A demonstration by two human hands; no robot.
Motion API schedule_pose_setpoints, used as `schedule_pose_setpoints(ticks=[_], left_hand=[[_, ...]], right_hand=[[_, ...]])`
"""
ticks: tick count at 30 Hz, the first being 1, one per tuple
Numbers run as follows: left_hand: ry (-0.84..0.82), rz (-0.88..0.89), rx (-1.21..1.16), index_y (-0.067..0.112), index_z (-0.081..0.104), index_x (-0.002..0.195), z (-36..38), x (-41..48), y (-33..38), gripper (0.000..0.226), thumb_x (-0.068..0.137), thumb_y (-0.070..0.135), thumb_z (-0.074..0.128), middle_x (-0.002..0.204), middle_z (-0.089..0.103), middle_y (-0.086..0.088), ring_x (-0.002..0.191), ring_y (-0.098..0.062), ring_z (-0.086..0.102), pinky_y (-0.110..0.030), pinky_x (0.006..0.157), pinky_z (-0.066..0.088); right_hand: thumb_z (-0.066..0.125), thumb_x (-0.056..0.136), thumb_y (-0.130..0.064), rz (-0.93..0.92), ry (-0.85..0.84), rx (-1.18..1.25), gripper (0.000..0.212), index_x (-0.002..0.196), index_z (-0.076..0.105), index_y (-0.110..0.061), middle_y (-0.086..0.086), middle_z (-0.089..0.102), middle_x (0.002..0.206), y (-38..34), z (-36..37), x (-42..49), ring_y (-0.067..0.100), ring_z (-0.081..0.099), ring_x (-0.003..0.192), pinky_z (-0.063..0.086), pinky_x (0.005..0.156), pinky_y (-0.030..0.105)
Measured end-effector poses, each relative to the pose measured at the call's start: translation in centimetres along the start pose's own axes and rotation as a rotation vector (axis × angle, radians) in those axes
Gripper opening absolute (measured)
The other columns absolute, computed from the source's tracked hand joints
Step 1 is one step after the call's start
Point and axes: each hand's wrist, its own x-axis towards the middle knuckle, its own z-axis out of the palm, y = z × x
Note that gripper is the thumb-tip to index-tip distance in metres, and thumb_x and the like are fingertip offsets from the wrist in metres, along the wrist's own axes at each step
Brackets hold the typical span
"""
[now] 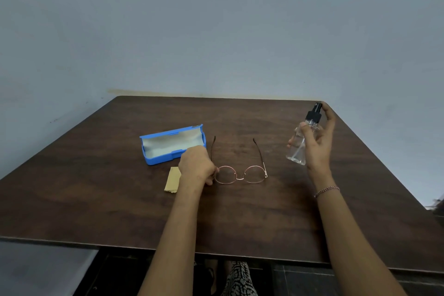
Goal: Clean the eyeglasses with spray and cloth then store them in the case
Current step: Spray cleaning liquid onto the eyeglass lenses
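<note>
Glasses [239, 178] lie on the table [240, 218], arms unfolded and pointing away. The left hand [195, 167] pinches their left hinge in its curled fingers. The cloth [172, 180] lies just left of those fingers, and the open case [173, 144] sits just beyond them. The right hand [317, 146] wraps round the bottle [299, 144], held off the table well right of the glasses, forefinger on the nozzle.

- Soft, even, rather dim light is falling across the scene, giving the wall [216, 19] a cool grey-blue cast.
- Only faint, diffuse shadows are lying on the dark table [240, 211].
- The wide lens is bending the table's edges, and fine detail is looking slightly soft.
</note>
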Motion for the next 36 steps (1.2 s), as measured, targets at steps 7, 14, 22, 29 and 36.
schedule_pose_setpoints(ticks=[7, 14, 22, 29, 36], left_hand=[[-0.186, 0.02, -0.473, 0.002, 0.06, 0.072, 0.6, 0.4, 1.1, 0.021, 0.087, 0.014, 0.066, 0.051, 0.066, -0.004, 0.046, -0.013, 0.065, -0.018, 0.053, 0.053], [-0.302, 0.098, -0.806, -0.003, 0.06, 0.075, 1.2, 1.0, 2.2, 0.01, 0.078, -0.004, 0.07, 0.072, 0.066, -0.019, 0.052, -0.021, 0.068, -0.025, 0.061, 0.059], [0.129, 0.356, -0.852, 0.02, 0.065, 0.07, 3.0, 3.7, 5.7, 0.016, 0.073, 0.01, 0.078, 0.075, 0.071, 0.001, 0.075, -0.012, 0.069, -0.025, 0.07, 0.057], [0.28, 0.485, -0.966, 0.019, 0.066, 0.069, 3.9, 5.3, 6.1, 0.017, 0.072, 0.006, 0.078, 0.071, 0.07, 0.004, 0.072, -0.009, 0.067, -0.023, 0.071, 0.056], [0.319, 0.556, -1.053, 0.029, 0.062, 0.064, 4.1, 6.1, 5.5, 0.031, 0.073, 0.003, 0.076, 0.071, 0.07, 0.002, 0.077, -0.015, 0.069, -0.027, 0.074, 0.056]], right_hand=[[0.059, 0.089, -0.011, 0.0, 0.002, 0.063, 0.059, 0.135, 0.036, -0.041, 0.015, 0.052, 0.098, 0.2, -0.5, 0.3, 0.027, 0.054, 0.071, 0.055, 0.062, 0.045], [0.061, 0.087, -0.017, -0.047, 0.09, 0.078, 0.06, 0.135, 0.036, -0.043, 0.028, 0.051, 0.116, -1.4, -0.8, 0.3, 0.031, 0.054, 0.082, 0.056, 0.07, 0.053], [0.063, 0.087, -0.005, -0.121, -0.01, 0.028, 0.069, 0.141, 0.029, -0.032, -0.01, 0.053, 0.128, -2.3, -0.3, -0.3, 0.014, 0.058, 0.08, 0.055, 0.06, 0.032], [0.062, 0.086, -0.007, -0.188, -0.362, -0.468, 0.075, 0.14, 0.029, -0.046, -0.01, 0.062, 0.088, 0.1, 1.7, -1.0, 0.006, 0.059, 0.064, 0.051, 0.067, 0.021], [0.06, 0.081, -0.015, -0.207, -0.381, -0.789, 0.064, 0.129, 0.031, -0.045, -0.012, 0.058, 0.095, 0.5, 3.5, -1.8, 0.001, 0.054, 0.067, 0.04, 0.064, 0.022]])
